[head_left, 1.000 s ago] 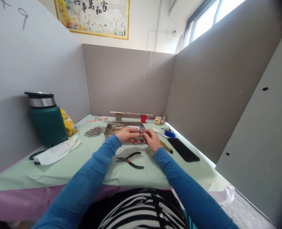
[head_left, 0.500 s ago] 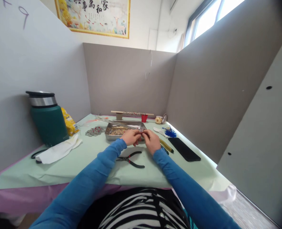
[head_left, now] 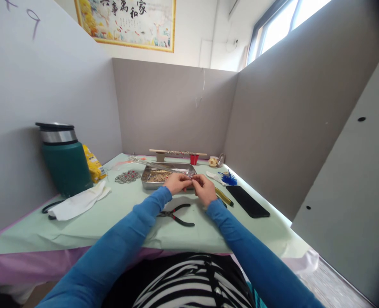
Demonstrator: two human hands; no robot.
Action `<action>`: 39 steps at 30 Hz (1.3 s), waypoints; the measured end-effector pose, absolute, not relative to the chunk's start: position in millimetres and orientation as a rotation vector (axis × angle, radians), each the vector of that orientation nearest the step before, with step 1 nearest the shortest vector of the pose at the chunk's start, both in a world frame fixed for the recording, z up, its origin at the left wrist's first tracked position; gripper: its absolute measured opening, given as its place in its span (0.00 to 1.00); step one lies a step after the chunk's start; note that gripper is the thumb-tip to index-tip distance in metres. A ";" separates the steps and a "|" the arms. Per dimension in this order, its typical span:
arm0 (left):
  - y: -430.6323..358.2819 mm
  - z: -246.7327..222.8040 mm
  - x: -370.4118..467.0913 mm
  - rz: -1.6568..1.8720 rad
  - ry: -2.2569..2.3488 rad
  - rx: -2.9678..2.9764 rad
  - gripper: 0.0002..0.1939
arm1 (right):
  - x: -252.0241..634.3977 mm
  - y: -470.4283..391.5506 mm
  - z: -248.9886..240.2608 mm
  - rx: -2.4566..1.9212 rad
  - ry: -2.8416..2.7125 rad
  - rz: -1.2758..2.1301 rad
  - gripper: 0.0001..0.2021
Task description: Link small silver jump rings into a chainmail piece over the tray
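My left hand (head_left: 177, 183) and my right hand (head_left: 204, 189) meet at the front right edge of a metal tray (head_left: 151, 185). Fingers of both are pinched together around something small, too tiny to make out. A bundle of thin silvery wires (head_left: 154, 164) slants across the tray toward my fingertips. Small gold-brown beads (head_left: 158, 176) lie in the tray's left part. Black-handled pliers (head_left: 176, 214) rest spread on the green cloth (head_left: 125, 214), below my hands. Partly behind my right hand is a yellow-handled tool (head_left: 224, 196).
A phone (head_left: 247, 201) and blue tassel (head_left: 229, 177) lie right. Left are a green bottle (head_left: 66, 164), white cloth (head_left: 80, 202), yellow packet (head_left: 93, 164) and a chain pile (head_left: 127, 176). Behind, a stick (head_left: 178, 152) spans a grey cup (head_left: 160, 157) and red cup (head_left: 194, 159).
Both hands have shifted very slightly to the right, and the fingertips have changed their pinch a little. Other objects stay where they were.
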State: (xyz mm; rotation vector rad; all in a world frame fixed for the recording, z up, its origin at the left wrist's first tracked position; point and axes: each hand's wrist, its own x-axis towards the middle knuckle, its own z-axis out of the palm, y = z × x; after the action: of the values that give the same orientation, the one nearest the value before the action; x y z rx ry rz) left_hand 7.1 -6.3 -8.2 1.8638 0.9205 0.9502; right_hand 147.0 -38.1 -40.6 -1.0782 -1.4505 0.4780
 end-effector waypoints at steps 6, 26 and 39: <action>-3.2 -7.5 4.4 1.006 0.854 1.539 0.07 | 147.2 -36.2 -39.5 -1.033 -1.427 0.615 0.14; -11.2 -0.7 1.4 0.940 0.740 1.280 0.08 | 144.7 -40.5 -37.5 -0.979 -1.439 0.604 0.08; -12.9 0.8 0.7 0.966 0.715 1.249 0.08 | 144.4 -42.9 -35.4 -1.006 -1.465 0.588 0.07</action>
State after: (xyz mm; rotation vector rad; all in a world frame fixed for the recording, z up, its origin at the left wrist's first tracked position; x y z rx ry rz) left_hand 0.7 -12.9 0.8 1.2488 0.7150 0.9658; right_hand 144.4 -42.9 -35.4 -1.0065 -1.4649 0.5878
